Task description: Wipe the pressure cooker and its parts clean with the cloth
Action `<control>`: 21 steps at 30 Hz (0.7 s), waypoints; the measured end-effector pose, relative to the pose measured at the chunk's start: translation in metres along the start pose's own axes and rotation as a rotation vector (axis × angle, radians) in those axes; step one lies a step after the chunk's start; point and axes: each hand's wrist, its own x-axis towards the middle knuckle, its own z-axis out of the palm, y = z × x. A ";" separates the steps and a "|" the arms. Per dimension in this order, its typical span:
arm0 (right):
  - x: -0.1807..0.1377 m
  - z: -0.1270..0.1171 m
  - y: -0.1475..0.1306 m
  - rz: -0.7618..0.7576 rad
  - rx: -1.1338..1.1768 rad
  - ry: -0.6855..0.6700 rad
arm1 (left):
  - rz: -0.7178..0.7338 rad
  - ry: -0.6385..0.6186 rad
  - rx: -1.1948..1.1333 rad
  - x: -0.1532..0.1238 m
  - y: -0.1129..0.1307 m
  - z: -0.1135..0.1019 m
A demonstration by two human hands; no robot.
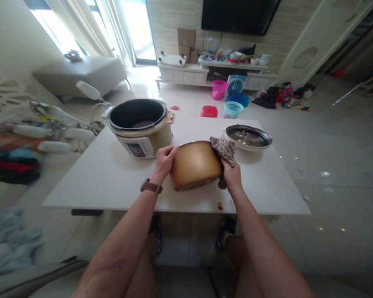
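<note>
A golden-brown inner pot (196, 164) is tilted above the white table, its outer wall and part of its base turned towards me. My left hand (165, 161) grips its left rim, thumb on top. On the opposite side my right hand (231, 176) is closed on a patterned brown cloth (224, 150), which is pressed against the pot's wall. Behind and to the left stands the electric pressure cooker (143, 142), lidless, with a dark interior and a control panel in front. Its round lid (249, 138) lies upside down at the right. The inside of the pot is hidden.
The white table (105, 186) reaches from side to side before me. Two small items (220, 205) lie near its front edge. Beyond it on the floor are a teal basket (233, 110), a pink basket (219, 90) and a red stool (209, 111).
</note>
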 end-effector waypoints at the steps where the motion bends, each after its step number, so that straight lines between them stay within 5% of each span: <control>1: -0.001 0.000 -0.001 -0.007 -0.012 -0.002 | -0.015 -0.011 0.023 0.000 0.004 0.002; 8: -0.007 -0.001 -0.006 -0.131 -0.109 0.011 | -0.069 -0.025 0.074 -0.003 0.006 0.013; 16: -0.032 -0.010 -0.045 -0.864 -0.531 -0.283 | -0.082 -0.018 0.080 -0.006 0.007 0.024; 21: -0.039 -0.013 -0.055 -0.965 -0.629 -0.399 | -0.089 -0.010 0.051 -0.004 0.002 0.025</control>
